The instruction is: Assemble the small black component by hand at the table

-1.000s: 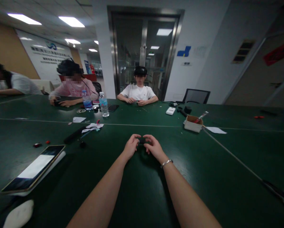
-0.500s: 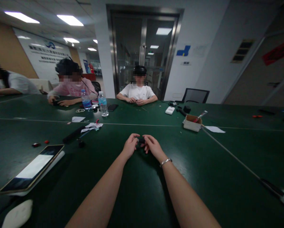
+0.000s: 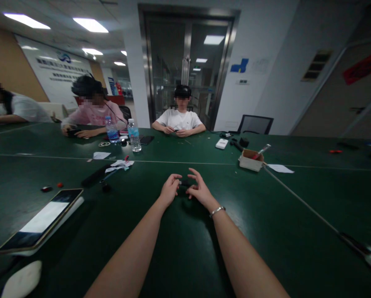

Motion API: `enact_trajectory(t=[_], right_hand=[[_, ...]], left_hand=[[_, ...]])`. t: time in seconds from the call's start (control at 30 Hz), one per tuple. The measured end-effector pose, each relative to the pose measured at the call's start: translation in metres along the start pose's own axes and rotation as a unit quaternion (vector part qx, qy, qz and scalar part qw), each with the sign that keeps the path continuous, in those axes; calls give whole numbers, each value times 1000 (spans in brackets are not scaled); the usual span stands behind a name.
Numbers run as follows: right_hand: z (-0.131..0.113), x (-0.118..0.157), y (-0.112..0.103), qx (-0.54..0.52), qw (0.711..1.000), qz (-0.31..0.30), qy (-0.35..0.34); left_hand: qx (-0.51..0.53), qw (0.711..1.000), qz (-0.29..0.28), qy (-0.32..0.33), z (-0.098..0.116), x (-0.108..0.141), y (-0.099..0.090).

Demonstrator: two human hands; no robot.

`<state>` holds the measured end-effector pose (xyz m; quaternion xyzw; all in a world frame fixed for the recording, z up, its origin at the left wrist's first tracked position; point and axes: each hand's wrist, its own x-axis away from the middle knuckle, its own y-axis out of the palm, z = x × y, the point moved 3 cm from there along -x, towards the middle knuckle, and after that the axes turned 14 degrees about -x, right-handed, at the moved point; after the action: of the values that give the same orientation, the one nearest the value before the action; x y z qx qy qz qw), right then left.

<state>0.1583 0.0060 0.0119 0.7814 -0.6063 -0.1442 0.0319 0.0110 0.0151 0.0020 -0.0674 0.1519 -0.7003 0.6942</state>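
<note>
Between my hands, above the green table [image 3: 185, 248], is a small dark object [image 3: 184, 183], slim and short; its kind is too small to make out. My left hand [image 3: 169, 191] pinches its left end between thumb and fingers. Close by on the right, my right hand [image 3: 201, 191] has its fingers spread and lifted, with the thumb side near the object's right end. I cannot tell whether a fingertip still touches it. A silver bracelet [image 3: 217, 212] circles my right wrist.
On the left lie a phone [image 3: 42, 219], a white mouse-like thing [image 3: 22, 281] and crumpled paper [image 3: 119, 165]. Two water bottles [image 3: 134, 135] stand farther back. A small open box [image 3: 250, 160] sits at right. Across the table, a person in white [image 3: 181, 120] and one in pink [image 3: 94, 111] are seated.
My right hand has opened, its fingers rising and spreading away from the small dark object. My left hand keeps its pinch in nearly the same place.
</note>
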Motion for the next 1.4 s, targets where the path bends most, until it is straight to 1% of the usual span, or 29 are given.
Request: enact_trajectory(t=[0.1, 0.17, 0.27, 0.33, 0.4, 0.47, 0.6, 0.7, 0.77, 0.83, 0.9, 0.93, 1.0, 1.07, 1.17, 1.23, 1.33, 1.4], right_hand=[[3, -1, -1, -10, 999, 21, 33], [4, -1, 0, -16, 999, 12, 47], [3, -1, 0, -5, 1000, -17, 22], [3, -1, -1, -1, 1000, -13, 13], [5, -2, -2, -8, 999, 2, 32], [7, -3, -2, -16, 999, 4, 48], [5, -3, -2, -9, 1000, -9, 19], [6, -3, -3, -20, 999, 11, 37], [6, -2, -3, -22, 999, 6, 43], [4, -1, -2, -9, 1000, -7, 22], [3, -1, -2, 2, 1000, -3, 2], [3, -1, -2, 1, 1000, 4, 4], [4, -1, -3, -13, 999, 15, 29], [6, -2, -2, -24, 999, 9, 47], [5, -2, -1, -11, 1000, -4, 20], [5, -3, -2, -12, 1000, 4, 8], [8, -3, -3, -28, 999, 22, 36], [9, -4, -3, -30, 999, 13, 43]], left_hand=[[-5, 1000, 3, -7, 0, 0, -1], [-4, 1000, 3, -7, -1, -1, -1], [1, 1000, 4, -3, -4, -3, 0], [4, 1000, 4, 2, -5, -4, 0], [6, 1000, 0, 7, -6, -4, 0], [6, 1000, -2, 10, -6, -3, 0], [14, 1000, 5, 5, -5, -3, -1], [14, 1000, 6, 8, -5, -3, -1], [9, 1000, 4, 10, -5, -3, -1], [7, 1000, 3, 8, -6, -3, 0], [6, 1000, 6, 6, -6, -3, 0], [6, 1000, 7, 6, -6, -3, 0], [4, 1000, 6, 6, -5, -3, 0], [5, 1000, 8, 5, -4, -2, 0], [11, 1000, 15, 3, -4, -2, -1], [11, 1000, 17, 5, -4, -2, -1], [12, 1000, 13, 8, -4, -2, -1], [18, 1000, 13, 7, -5, -3, 0]])
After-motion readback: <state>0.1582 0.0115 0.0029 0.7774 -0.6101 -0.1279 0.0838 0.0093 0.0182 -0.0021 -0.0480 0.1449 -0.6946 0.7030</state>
